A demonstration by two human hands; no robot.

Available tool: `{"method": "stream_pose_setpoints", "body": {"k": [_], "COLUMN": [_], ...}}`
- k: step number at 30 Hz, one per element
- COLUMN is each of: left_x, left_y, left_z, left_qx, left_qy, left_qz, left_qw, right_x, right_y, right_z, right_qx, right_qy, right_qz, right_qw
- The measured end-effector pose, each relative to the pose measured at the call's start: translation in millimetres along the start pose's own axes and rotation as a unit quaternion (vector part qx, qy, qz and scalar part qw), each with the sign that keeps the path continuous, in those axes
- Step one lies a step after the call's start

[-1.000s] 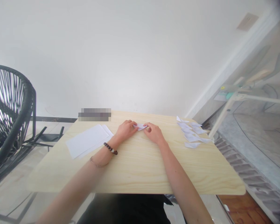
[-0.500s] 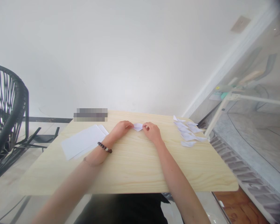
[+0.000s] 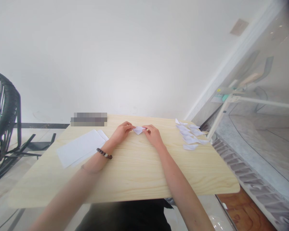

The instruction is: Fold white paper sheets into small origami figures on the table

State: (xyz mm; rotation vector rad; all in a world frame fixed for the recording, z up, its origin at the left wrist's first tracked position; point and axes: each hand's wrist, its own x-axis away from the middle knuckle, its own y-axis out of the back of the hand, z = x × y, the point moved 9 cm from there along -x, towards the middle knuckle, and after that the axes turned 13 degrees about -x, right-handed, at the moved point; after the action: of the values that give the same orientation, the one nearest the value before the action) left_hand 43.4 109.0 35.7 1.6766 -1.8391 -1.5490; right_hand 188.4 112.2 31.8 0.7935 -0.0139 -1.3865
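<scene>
A small piece of folded white paper [image 3: 138,130] is held between my two hands over the far middle of the wooden table [image 3: 135,173]. My left hand [image 3: 122,131], with a dark beaded bracelet [image 3: 104,153] at the wrist, pinches its left end. At the right end, the fingertips of my right hand [image 3: 153,134] close on it. The paper's lower part comes to a point toward me. Fingers partly hide both of its ends.
Sheets of white paper [image 3: 80,148] lie at the left of the table, near a pixelated dark object [image 3: 89,119]. Several folded paper pieces [image 3: 189,139] are grouped at the right. A black woven chair [image 3: 7,96] stands left; a white metal frame [image 3: 219,117] stands right.
The view has shifted slightly to the right. Between my hands the paper has changed shape, from a flatter, wider form to one with a clearer downward point, and my hands are slightly closer together.
</scene>
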Motion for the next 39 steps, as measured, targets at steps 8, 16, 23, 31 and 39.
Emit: {"method": "stream_pose_setpoints", "body": {"k": [8,16,23,31,39], "left_x": [2.5,1.4,1.1,0.4,1.6], "left_y": [2.9,2.3,2.6,2.6,4.3], "left_z": [11.6,7.2,6.2,5.5,14.3], "left_qx": [0.037,0.031,-0.001,-0.026,0.019], "left_qy": [0.109,0.083,0.075,0.076,0.119], "left_qz": [0.014,0.021,0.023,0.023,0.01], "left_qw": [0.993,0.996,0.997,0.997,0.993], "right_x": [1.5,0.6,-0.2,-0.6,-0.4], "right_y": [8.5,7.4,6.2,5.6,11.3], "right_z": [-25.3,-22.2,-18.2,-16.1,-19.6], "right_qx": [-0.139,-0.141,-0.112,-0.093,-0.116], "right_qy": [-0.075,-0.065,-0.057,-0.051,-0.063], "right_qz": [-0.047,-0.042,-0.035,-0.035,-0.07], "right_qw": [0.986,0.987,0.991,0.994,0.989]}}
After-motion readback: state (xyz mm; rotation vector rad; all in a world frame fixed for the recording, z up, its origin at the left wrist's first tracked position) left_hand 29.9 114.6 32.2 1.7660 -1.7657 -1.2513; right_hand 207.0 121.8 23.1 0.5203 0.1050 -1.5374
